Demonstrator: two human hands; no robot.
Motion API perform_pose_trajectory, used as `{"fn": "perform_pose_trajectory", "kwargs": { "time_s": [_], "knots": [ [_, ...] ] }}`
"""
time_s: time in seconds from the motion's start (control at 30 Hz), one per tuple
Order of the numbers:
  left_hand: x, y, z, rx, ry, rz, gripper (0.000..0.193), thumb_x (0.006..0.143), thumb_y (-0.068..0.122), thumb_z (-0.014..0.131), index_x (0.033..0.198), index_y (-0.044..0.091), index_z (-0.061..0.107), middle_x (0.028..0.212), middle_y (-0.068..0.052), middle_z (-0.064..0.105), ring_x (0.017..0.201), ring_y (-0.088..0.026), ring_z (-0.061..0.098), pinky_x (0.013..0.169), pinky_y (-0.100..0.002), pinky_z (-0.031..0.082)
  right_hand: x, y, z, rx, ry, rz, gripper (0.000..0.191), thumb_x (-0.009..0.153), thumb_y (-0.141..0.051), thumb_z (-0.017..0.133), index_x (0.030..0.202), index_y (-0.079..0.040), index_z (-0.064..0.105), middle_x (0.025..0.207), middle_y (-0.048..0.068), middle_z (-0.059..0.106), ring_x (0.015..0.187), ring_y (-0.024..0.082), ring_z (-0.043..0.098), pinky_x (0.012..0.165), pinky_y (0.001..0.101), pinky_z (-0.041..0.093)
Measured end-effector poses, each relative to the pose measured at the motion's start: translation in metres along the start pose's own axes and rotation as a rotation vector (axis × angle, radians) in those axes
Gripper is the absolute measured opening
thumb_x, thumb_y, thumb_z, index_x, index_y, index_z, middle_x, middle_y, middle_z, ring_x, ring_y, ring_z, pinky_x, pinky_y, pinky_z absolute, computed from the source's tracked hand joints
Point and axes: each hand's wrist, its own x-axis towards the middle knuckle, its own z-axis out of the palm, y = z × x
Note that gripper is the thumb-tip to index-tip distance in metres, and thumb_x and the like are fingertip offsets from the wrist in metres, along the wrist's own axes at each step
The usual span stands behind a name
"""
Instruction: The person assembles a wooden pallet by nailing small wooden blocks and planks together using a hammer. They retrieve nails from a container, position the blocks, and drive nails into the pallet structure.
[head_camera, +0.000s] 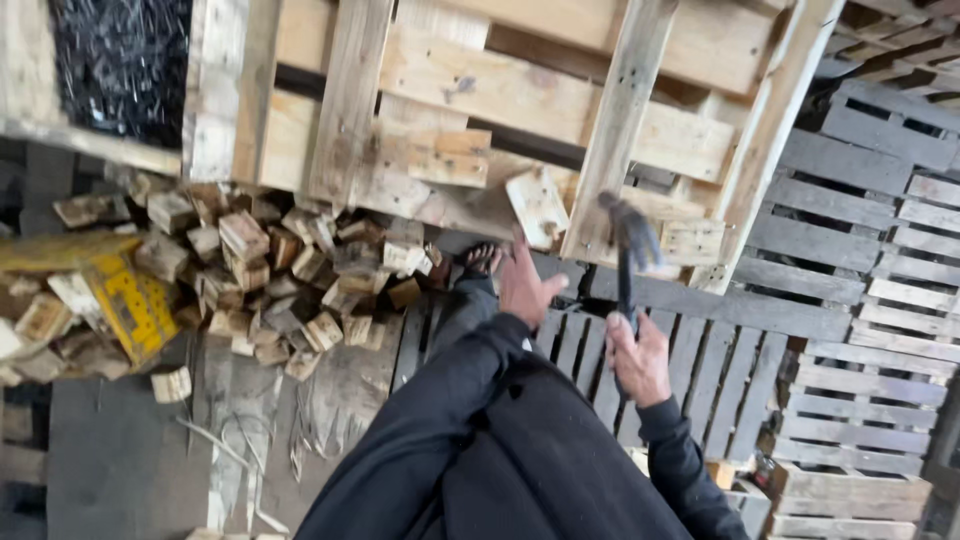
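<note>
My right hand (637, 358) grips the handle of a hammer (628, 245), whose blurred dark head is raised in front of a light plank of the wooden pallet (470, 85) ahead of me. My left hand (526, 285) is stretched forward with fingers apart, just below a small wooden block (537, 206) that is loose or in mid-air at the pallet's lower edge. I cannot tell whether the fingers touch the block. Both arms are in dark sleeves.
A heap of small wooden blocks (260, 275) lies on the floor at left, beside a yellow plastic crate (125, 300). Grey pallets (860, 300) lie flat under my feet and to the right. A box of dark nails (120, 60) sits top left. My sandalled foot (480, 262) is near the heap.
</note>
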Motion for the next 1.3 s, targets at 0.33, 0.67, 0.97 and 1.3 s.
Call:
{"fn": "perform_pose_trajectory", "kwargs": {
  "time_s": [0.33,0.67,0.97,1.3],
  "knots": [
    [0.072,-0.007,-0.075,0.897,-0.091,0.729,0.111,0.061,0.026,0.088,0.153,0.003,0.030,0.157,-0.019,0.031,0.138,-0.037,0.040,0.108,-0.053,0.039,-0.037,0.022,0.009,0.267,-0.089,-0.088,0.026,0.101,-0.026,0.062,0.094,-0.002,0.057,0.068,0.001,0.056,0.053,0.008,0.051,0.048,0.0248,0.043],
    [0.085,0.020,-0.077,0.877,-0.251,0.434,0.079,0.063,0.023,0.082,0.134,0.006,0.053,0.126,-0.014,0.049,0.119,-0.035,0.049,0.093,-0.048,0.045,-0.064,-0.064,-0.028,0.666,-0.169,-1.091,0.044,0.101,-0.047,0.065,0.117,-0.006,0.059,0.084,0.011,0.066,0.067,0.019,0.066,0.064,0.0371,0.059],
    [0.077,0.037,-0.077,0.925,-0.207,0.345,0.080,0.062,0.028,0.089,0.128,-0.001,0.053,0.128,-0.025,0.047,0.120,-0.041,0.047,0.100,-0.052,0.043,-0.006,0.025,0.037,-0.076,-0.068,0.053,0.032,0.100,-0.033,0.063,0.104,-0.001,0.061,0.064,0.005,0.057,0.050,0.012,0.055,0.046,0.0292,0.046],
    [0.057,0.057,-0.088,0.780,-0.202,0.399,0.085,0.072,0.022,0.088,0.142,0.004,0.043,0.127,-0.019,0.053,0.121,-0.043,0.047,0.100,-0.057,0.044,-0.006,0.022,0.017,0.070,0.012,-0.040,0.032,0.097,-0.032,0.067,0.094,-0.001,0.061,0.062,-0.001,0.053,0.051,0.006,0.048,0.045,0.0264,0.041]
  ]
}}
